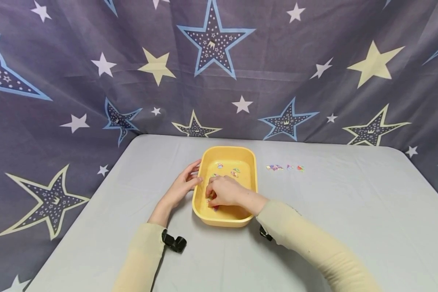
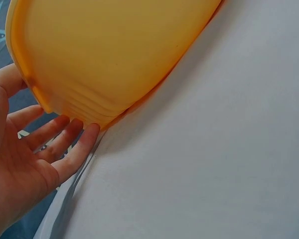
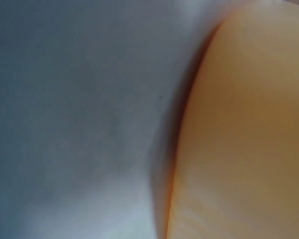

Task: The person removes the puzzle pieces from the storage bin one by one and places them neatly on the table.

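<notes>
A yellow plastic basin (image 1: 226, 222) stands on the table, with several small colourful flat pieces (image 1: 235, 174) scattered over its floor. At its left side my left hand (image 1: 180, 187) holds the rim, thumb over the edge and fingers against the outer wall. The left wrist view shows those fingers spread along the basin's wall (image 2: 114, 59). My right hand (image 1: 224, 191) reaches inside with bent fingers, low over some red and multicoloured pieces (image 1: 216, 208). Whether it pinches any is hidden. In the right wrist view only the basin's outer side (image 3: 244, 124) shows, blurred.
Right of the basin, more small pieces lie on the grey-white table (image 1: 350, 211): a purplish cluster (image 1: 274, 167), a purple bit (image 1: 289, 166) and a red-green one (image 1: 300, 168). Behind hangs a dark star-patterned curtain (image 1: 262, 81). Black wrist devices (image 1: 175, 243) sit at both sleeves.
</notes>
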`<state>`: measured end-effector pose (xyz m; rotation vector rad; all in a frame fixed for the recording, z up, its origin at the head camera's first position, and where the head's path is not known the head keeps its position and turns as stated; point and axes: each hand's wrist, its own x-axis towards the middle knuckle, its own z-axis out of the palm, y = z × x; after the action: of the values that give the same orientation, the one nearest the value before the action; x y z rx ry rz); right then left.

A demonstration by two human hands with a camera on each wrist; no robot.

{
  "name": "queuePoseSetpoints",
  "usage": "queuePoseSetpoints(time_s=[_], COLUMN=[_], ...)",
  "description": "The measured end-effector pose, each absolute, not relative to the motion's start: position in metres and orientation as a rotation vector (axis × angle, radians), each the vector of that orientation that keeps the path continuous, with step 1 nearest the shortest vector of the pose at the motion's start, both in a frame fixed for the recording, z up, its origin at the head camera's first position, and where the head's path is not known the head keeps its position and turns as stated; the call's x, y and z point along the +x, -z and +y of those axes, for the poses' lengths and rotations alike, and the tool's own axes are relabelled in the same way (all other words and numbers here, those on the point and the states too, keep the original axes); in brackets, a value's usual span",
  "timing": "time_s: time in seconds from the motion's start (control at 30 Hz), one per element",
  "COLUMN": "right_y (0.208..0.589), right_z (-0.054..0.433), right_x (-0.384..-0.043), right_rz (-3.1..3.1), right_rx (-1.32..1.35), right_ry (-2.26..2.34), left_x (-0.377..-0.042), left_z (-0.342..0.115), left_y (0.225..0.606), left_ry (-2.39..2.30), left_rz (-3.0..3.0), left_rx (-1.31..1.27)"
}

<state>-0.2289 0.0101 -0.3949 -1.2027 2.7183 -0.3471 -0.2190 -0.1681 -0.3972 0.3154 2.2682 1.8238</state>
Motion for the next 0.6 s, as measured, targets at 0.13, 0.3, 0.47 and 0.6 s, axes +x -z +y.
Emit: queuePoseSetpoints(time_s=[0.13, 0.3, 0.47, 0.6], right_y=[0.396, 0.396, 0.394, 0.391], right_z=[0.010, 0.011, 0.012, 0.015], right_x=[-0.229, -0.230, -0.232, -0.233], right_rz=[2.692, 2.677, 2.654, 2.643], right_rx=[-1.198, -1.148, -1.113, -1.101], right_ry=[0.378, 0.441, 0.524, 0.571], left_x=[-0.220, -0.221, -0.222, -0.228], left_z=[-0.169, -0.169, -0.169, -0.172], left_y=[0.399, 0.401, 0.402, 0.412], left_ry=[-1.844, -1.864, -1.876, -1.878], left_rz=[2.246, 2.225, 2.214, 2.225], left_rx=[0.322, 0.327, 0.328, 0.323])
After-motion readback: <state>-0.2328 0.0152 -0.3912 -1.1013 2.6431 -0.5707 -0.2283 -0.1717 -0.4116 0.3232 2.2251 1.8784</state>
